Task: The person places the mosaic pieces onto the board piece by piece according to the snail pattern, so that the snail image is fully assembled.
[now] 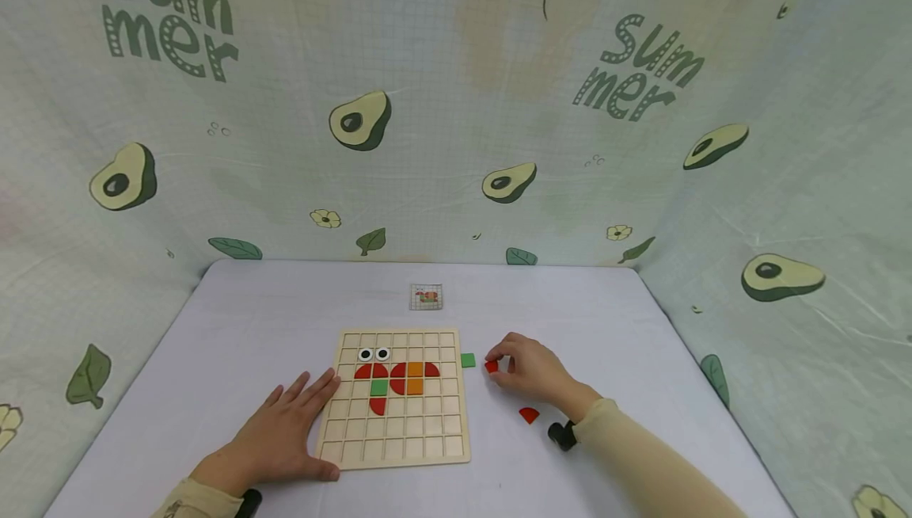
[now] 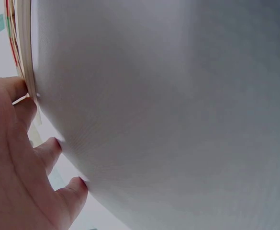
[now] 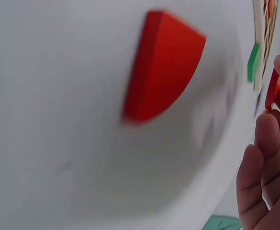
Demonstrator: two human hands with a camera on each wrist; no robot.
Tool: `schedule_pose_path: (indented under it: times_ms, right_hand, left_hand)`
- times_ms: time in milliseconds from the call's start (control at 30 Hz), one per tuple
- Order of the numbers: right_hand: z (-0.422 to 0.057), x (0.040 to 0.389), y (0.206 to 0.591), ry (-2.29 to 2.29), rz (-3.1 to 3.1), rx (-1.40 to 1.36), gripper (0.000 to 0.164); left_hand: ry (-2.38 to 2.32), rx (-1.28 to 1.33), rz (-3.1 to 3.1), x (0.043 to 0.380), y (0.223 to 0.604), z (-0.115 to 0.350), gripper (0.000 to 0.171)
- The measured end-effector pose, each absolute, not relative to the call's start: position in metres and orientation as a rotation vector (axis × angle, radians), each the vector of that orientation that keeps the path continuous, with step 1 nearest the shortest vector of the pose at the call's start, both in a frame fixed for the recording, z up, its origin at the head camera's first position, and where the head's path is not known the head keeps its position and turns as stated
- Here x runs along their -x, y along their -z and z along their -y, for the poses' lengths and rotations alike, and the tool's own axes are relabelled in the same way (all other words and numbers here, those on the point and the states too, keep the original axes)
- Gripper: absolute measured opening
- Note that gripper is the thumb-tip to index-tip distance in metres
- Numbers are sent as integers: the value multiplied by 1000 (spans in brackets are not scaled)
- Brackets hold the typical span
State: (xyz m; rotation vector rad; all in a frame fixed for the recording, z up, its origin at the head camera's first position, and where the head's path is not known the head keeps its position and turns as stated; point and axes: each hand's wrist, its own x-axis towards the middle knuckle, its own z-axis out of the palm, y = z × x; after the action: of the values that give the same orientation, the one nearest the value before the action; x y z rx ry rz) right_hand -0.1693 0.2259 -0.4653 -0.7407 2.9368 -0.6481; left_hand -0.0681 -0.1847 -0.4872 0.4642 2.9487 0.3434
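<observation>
A wooden grid board (image 1: 390,458) lies on the table with red, orange and green tiles and two eye discs (image 1: 374,354) set in its squares. Against its left edge rests my left hand (image 1: 281,432), fingers spread, the fingertips and thumb touching the rim. In the left wrist view, fingers (image 2: 22,88) meet the board's side (image 2: 26,43). To the right of the board, my right hand (image 1: 534,367) pinches a small red tile (image 1: 492,366) between thumb and fingertips, off the board. The right wrist view shows this red tile (image 3: 272,89) edge-on, so its outline is unclear.
A loose green square tile (image 1: 467,360) lies beside the board's right edge. Nearer me is a red quarter-circle tile (image 1: 529,415), below the right hand. A small picture card (image 1: 426,297) lies behind the board. Patterned cloth (image 1: 442,106) hangs around the white table.
</observation>
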Motion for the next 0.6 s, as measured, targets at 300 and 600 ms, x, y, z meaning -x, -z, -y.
schedule_pose_path:
  times_ms: [300, 600]
  right_hand:
    - [-190, 167, 463, 622, -2877, 863, 22]
    - [-162, 165, 465, 616, -2847, 976, 21]
  left_hand:
    - [-352, -467, -2957, 67, 485, 184, 131]
    - [-338, -456, -2959, 68, 489, 185, 132]
